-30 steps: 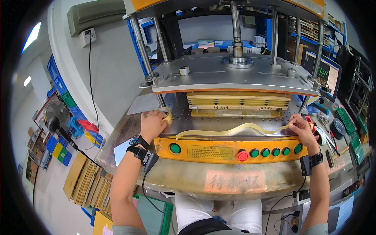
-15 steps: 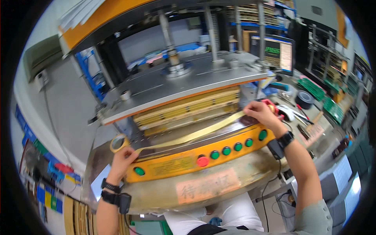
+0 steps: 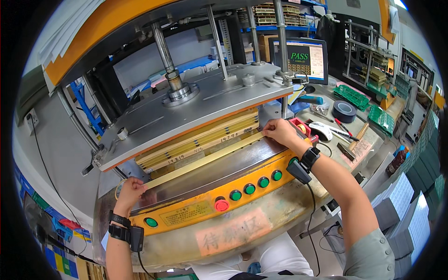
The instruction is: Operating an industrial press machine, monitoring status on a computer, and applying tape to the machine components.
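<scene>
A long strip of pale yellow tape (image 3: 205, 161) is stretched straight between my two hands, just in front of the layered yellow fixture (image 3: 200, 144) in the press. My left hand (image 3: 130, 193) pinches its left end with thumb and fingers. At the other end, my right hand (image 3: 281, 132) pinches the tape close to the fixture's right corner. Behind my left hand, the edge of a tape roll (image 3: 117, 187) shows, mostly hidden. Whether the strip touches the metal bed (image 3: 219, 165) below it, I cannot tell.
The press's grey upper plate (image 3: 200, 100) hangs above the fixture. Along the front, an orange panel carries green buttons (image 3: 249, 189) and a red button (image 3: 221, 204). To the right are a monitor (image 3: 303, 58), a dark tape roll (image 3: 344, 111), pens, a white mouse (image 3: 321, 130) and green trays (image 3: 352, 96).
The tape, slack and curved before, is now taut and straight, nearer the fixture. Both hands keep their pinch on its ends. The whole view has shifted.
</scene>
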Demonstrator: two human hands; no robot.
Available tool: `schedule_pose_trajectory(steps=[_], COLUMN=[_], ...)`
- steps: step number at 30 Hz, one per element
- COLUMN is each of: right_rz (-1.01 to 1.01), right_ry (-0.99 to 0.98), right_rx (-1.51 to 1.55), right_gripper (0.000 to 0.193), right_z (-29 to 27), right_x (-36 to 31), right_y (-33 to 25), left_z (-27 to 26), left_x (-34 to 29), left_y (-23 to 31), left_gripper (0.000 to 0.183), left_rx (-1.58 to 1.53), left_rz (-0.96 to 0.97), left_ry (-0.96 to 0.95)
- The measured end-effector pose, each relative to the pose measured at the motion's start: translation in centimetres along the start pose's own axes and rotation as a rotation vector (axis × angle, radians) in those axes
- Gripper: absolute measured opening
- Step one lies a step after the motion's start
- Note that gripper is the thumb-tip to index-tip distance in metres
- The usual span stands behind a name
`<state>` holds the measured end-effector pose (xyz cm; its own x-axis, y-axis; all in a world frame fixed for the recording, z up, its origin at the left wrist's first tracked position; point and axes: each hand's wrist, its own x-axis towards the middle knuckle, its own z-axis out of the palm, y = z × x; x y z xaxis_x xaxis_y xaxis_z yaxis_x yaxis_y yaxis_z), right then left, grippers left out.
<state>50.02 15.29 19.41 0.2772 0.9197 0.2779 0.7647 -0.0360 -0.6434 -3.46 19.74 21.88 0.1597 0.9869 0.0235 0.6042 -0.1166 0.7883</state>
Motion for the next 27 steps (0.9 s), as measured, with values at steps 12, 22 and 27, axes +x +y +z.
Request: schedule_pose_trajectory(steps=[12, 22, 27], right_rz=[-0.005, -0.006, 0.007], right_ry=[0.037, 0.067, 0.071], right_rx=[0.002, 0.015, 0.004], right_gripper=[0.021, 0.02, 0.02], right_z=[0.6, 0.9, 0.8], right_x=[0.3, 0.4, 0.5], right_y=[0.8, 0.9, 0.8], left_z=[0.6, 0.9, 1.3], left_x=[3.4, 3.4, 3.8], left_y=[-1.4, -0.9, -1.0], left_gripper=[0.03, 0.028, 0.028], left_rx=[0.114, 0.129, 0.16], left_rz=[0.095, 0.107, 0.123], left_ry=[0.076, 0.064, 0.077])
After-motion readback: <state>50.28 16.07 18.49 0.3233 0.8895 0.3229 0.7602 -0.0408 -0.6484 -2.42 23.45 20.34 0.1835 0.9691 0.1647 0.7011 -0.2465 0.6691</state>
